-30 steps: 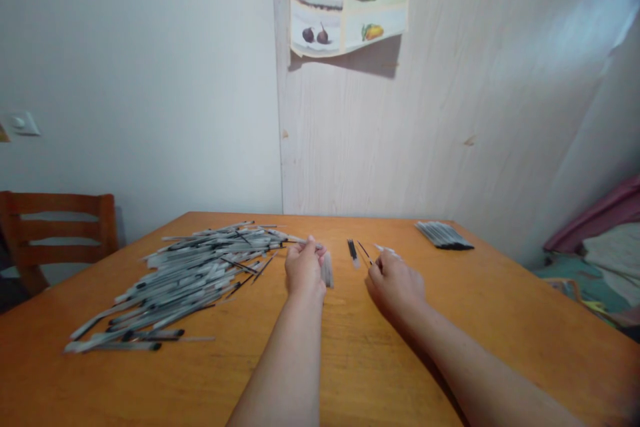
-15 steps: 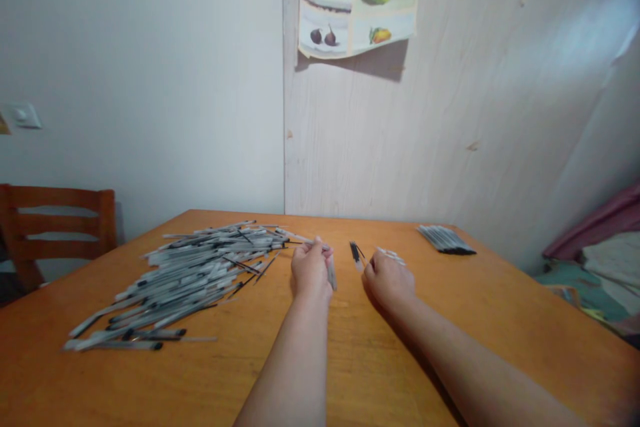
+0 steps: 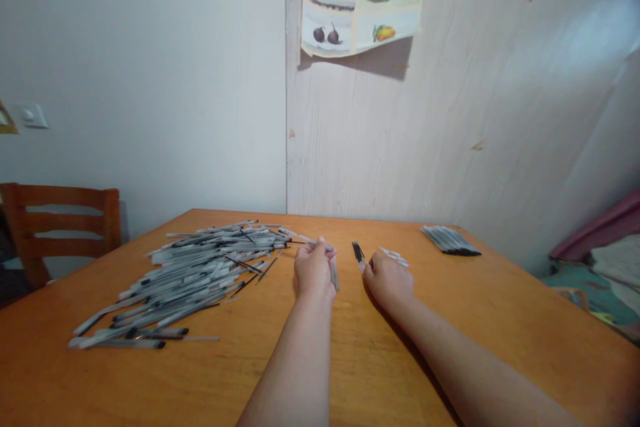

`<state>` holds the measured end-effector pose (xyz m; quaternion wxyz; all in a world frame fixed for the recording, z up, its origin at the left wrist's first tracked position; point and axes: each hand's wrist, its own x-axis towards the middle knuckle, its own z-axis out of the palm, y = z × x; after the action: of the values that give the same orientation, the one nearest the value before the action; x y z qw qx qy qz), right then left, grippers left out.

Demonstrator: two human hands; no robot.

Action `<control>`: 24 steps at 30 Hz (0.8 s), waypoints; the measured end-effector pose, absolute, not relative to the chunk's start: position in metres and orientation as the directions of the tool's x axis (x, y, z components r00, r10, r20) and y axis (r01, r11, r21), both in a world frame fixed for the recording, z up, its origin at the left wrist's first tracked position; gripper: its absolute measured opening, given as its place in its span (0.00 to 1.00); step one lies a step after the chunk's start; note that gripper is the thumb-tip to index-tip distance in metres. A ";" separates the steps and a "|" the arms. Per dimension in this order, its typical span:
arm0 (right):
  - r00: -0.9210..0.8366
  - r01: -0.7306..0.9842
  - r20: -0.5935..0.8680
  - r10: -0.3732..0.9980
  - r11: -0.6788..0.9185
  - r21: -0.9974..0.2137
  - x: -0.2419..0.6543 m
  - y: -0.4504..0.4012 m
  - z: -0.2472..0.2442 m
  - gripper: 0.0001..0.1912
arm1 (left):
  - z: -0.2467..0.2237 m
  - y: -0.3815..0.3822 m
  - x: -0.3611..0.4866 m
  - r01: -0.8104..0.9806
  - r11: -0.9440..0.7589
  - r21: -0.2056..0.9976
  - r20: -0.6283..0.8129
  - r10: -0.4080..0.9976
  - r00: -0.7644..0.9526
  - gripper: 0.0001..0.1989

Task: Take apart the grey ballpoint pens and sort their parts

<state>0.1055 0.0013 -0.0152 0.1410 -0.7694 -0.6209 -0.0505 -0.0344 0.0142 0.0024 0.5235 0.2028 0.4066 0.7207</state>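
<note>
My left hand (image 3: 315, 270) is closed round a few slim pens (image 3: 334, 273) with pale, see-through barrels. They stick out past the thumb and below the fingers. To its right, my right hand (image 3: 389, 277) rests low over the table, fingers curled in. Black-tipped pens (image 3: 358, 252) poke out at its left side, and white pen ends (image 3: 394, 255) show beyond its knuckles. Its palm and most of its fingertips are hidden. A large loose heap of similar pens (image 3: 200, 273) spreads left of my left hand, pointing various ways.
A neat row of pens (image 3: 450, 240) lies at the table's far right, black ends towards me. The wooden table (image 3: 300, 373) meets the wall at the back. A wooden chair (image 3: 65, 223) stands to the left; fabric (image 3: 610, 280) is heaped beyond the right edge.
The whole view has shifted slightly, so everything appears a little further right. By my right hand, a black-tipped pen that stuck out at an angle now lies closer to the others.
</note>
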 end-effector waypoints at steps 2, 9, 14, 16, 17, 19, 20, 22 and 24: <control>0.219 0.970 0.238 0.946 -0.184 -0.158 0.106 0.001 -0.016 0.19 | 0.003 0.014 -0.035 -0.589 -0.117 0.800 -0.135 0.920 -0.367 0.16; 0.197 0.972 0.204 0.959 -0.164 -0.167 0.107 0.002 -0.018 0.20 | 0.003 0.013 -0.035 -0.586 -0.111 0.803 -0.137 0.922 -0.363 0.15; 0.197 0.973 0.189 0.962 -0.170 -0.154 0.107 0.002 -0.018 0.20 | 0.002 0.014 -0.034 -0.580 -0.109 0.807 -0.138 0.921 -0.364 0.16; 0.193 0.975 0.191 0.962 -0.167 -0.146 0.108 0.002 -0.019 0.21 | 0.002 0.015 -0.034 -0.582 -0.108 0.806 -0.141 0.920 -0.366 0.16; 0.191 0.976 0.192 0.962 -0.165 -0.144 0.108 0.002 -0.019 0.21 | 0.002 0.015 -0.034 -0.582 -0.108 0.806 -0.141 0.920 -0.366 0.15; 0.191 0.976 0.193 0.962 -0.165 -0.144 0.108 0.001 -0.019 0.21 | 0.001 0.015 -0.034 -0.579 -0.109 0.808 -0.140 0.919 -0.368 0.16; 0.194 0.975 0.190 0.963 -0.168 -0.144 0.108 0.001 -0.019 0.20 | 0.001 0.014 -0.034 -0.577 -0.109 0.809 -0.139 0.919 -0.369 0.16; 0.192 0.975 0.182 0.964 -0.167 -0.145 0.108 0.001 -0.018 0.20 | 0.001 0.014 -0.035 -0.576 -0.109 0.810 -0.139 0.919 -0.370 0.16; 0.189 0.975 0.180 0.965 -0.163 -0.149 0.108 0.001 -0.018 0.20 | 0.002 0.014 -0.035 -0.576 -0.110 0.810 -0.138 0.919 -0.370 0.16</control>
<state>0.1077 0.0008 -0.0185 0.1158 -0.7624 -0.6363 -0.0216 -0.0348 0.0142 0.0015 0.5220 0.2063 0.4152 0.7159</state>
